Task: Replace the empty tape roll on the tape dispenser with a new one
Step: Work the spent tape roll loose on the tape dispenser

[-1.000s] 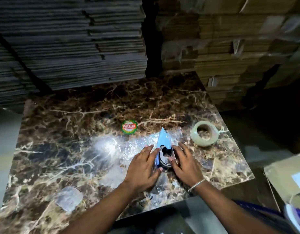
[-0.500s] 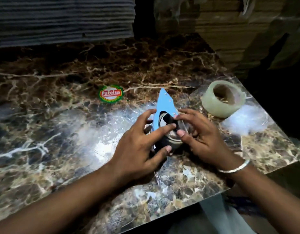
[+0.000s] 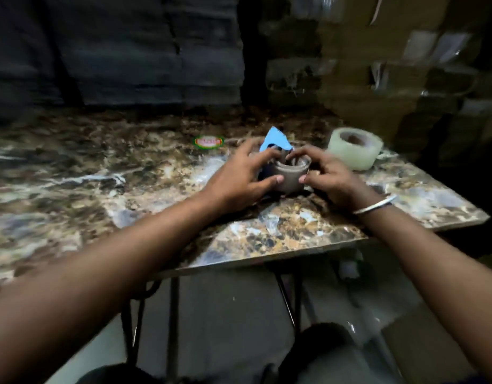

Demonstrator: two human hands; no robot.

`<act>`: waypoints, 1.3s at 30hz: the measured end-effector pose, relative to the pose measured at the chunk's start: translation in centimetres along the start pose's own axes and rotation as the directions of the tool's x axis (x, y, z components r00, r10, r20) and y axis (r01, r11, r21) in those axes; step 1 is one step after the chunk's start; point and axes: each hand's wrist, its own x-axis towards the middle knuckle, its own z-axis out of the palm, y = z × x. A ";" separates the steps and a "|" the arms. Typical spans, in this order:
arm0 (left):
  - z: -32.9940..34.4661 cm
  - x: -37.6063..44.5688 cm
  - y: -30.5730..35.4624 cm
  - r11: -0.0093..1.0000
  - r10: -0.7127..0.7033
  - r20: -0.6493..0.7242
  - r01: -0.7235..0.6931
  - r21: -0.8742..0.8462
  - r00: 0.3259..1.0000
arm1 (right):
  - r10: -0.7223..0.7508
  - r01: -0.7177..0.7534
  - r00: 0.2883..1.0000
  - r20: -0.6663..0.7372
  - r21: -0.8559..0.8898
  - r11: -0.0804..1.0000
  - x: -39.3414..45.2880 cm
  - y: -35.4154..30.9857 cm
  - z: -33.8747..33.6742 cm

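The empty cardboard core (image 3: 290, 177) now stands clear as a grey-brown ring between our hands, raised against the blue tape dispenser (image 3: 275, 141) that lies on the marble table (image 3: 267, 239). Half a second ago we saw only a dark hub inside the dispenser's side plate; now the core's whole outer wall shows, so we judge it is coming off the spindle, though blur keeps us from saying whether it is fully free.

Our left hand (image 3: 239, 178) curls round the core's left side, thumb pressed low on its wall and fingers reaching over the rim toward the blue plate. Our right hand (image 3: 329, 176) mirrors it, thumb on the right wall and fingertips hooked over the top edge. Both hands are clamped on the core, not spread.

The new tape roll (image 3: 355, 148), pale and full, sits flat on the table just to the right of our right hand, untouched. A round red-and-green sticker (image 3: 208, 141) lies on the table to the left of the dispenser.

So the removal looks nearly done and the swap itself is not yet begun. Next we would need to set the core aside and reach right for the full roll.
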 end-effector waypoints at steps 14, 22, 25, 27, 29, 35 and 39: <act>-0.6 0.2 -0.9 0.984 -0.092 -0.129 0.070 -0.164 0.987 | -0.208 0.186 0.977 -0.056 -0.271 0.944 1.7 -1.3 0.7; -1.5 1.2 -4.9 0.777 -0.283 -0.041 0.204 -0.596 0.958 | -0.289 0.286 0.953 -0.087 -0.050 0.957 8.1 -1.0 1.7; -2.7 1.6 -6.3 0.684 -0.299 0.030 0.236 -0.690 0.954 | -0.296 0.297 0.954 -0.039 0.002 0.955 10.8 -1.6 2.9; -3.4 2.1 -7.7 0.661 -0.308 0.042 0.245 -0.709 0.951 | -0.278 0.277 0.961 -0.001 0.070 0.958 12.2 -1.7 3.9; -3.9 2.6 -8.8 0.654 -0.315 0.049 0.255 -0.713 0.948 | -0.276 0.276 0.961 -0.008 0.103 0.956 13.2 -1.6 5.0; -4.0 2.9 -11.5 0.613 -0.379 0.046 0.288 -0.735 0.924 | -0.241 0.242 0.970 -0.043 0.019 0.970 15.7 -0.5 7.2; -3.5 3.2 -12.0 0.663 -0.429 -0.007 0.310 -0.681 0.903 | -0.187 0.177 0.968 -0.165 -0.077 0.981 16.1 -0.3 8.0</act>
